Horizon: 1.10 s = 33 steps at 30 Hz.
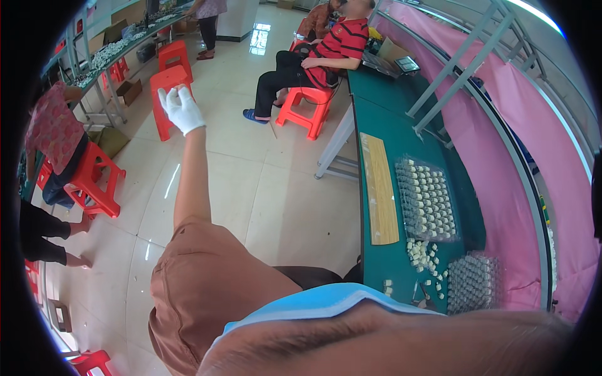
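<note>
My left hand, in a white glove, is raised at the end of an outstretched bare forearm with a brown sleeve. Its thumb and a finger come together at the tips in a pinch, while another finger stands off to the side. A small brownish spot shows at the pinch; whether it is a bare fingertip or a held thing, I cannot make out. In the picture the hand overlaps a red plastic stool standing farther off, with tiled floor around it. My right hand is not in view.
A green-topped table on my right bears a wooden board, a clear tray of small cream parts, loose cream parts, stacked clear trays and a hand tool. A seated person and other people sit or stand nearby.
</note>
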### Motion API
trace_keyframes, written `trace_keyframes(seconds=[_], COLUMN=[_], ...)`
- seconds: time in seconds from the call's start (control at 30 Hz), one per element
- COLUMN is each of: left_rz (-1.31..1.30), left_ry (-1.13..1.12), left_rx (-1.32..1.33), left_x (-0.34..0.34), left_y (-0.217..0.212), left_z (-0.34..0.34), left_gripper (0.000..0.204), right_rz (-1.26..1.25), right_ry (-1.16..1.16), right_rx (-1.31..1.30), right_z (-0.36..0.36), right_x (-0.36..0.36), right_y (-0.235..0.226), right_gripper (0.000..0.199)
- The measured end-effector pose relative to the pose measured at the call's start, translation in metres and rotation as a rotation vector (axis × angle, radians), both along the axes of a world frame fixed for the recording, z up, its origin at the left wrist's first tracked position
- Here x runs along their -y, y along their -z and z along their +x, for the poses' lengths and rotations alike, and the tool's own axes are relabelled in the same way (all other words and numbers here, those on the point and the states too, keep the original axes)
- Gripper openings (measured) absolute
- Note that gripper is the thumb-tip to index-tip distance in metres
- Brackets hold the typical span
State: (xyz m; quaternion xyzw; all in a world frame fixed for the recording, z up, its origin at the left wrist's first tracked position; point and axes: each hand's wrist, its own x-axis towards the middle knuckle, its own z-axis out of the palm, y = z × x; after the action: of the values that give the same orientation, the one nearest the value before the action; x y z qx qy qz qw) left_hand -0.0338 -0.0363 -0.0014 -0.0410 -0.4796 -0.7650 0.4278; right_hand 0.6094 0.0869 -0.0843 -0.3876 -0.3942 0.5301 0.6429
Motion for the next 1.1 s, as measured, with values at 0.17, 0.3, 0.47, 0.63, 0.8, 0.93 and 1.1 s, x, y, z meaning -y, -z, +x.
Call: trace_keyframes(seconds=[0.17,0.3,0.47,0.63,0.8,0.93,1.1], left_rz=[-0.041,-0.003,0.031,0.018,-0.011,-0.013,0.035], left_ry=[-0.087,-0.068,-0.061,-0.109,-0.167,-0.169,-0.107], left_rx=[0.078,0.126,0.129,0.101,0.122,0.120,0.104], left_x=[0.012,0.017,0.018,0.026,0.035,0.045,0.033], left_y=[-0.021,-0.026,-0.025,-0.016,-0.009,-0.012,-0.013], left_z=[0.003,0.009,0.004,-0.006,-0.017,-0.023,-0.021], left_gripper=[0.035,0.033,0.031,0.031,0.032,0.031,0.028], right_rz=[-0.056,-0.083,-0.093,-0.109,-0.111,-0.110,-0.102], right_ry=[0.026,0.025,0.008,-0.016,-0.029,-0.046,-0.059], right_rx=[0.054,0.093,0.122,0.143,0.152,0.141,0.153], right_z=[0.018,0.035,0.047,0.027,-0.008,-0.008,-0.010], right_x=[-0.009,-0.015,-0.023,-0.022,-0.013,-0.018,-0.018], right_y=[0.040,0.071,0.093,0.079,0.040,0.058,0.055], right_gripper=[0.036,0.047,0.059,0.058,0.057,0.056,0.055])
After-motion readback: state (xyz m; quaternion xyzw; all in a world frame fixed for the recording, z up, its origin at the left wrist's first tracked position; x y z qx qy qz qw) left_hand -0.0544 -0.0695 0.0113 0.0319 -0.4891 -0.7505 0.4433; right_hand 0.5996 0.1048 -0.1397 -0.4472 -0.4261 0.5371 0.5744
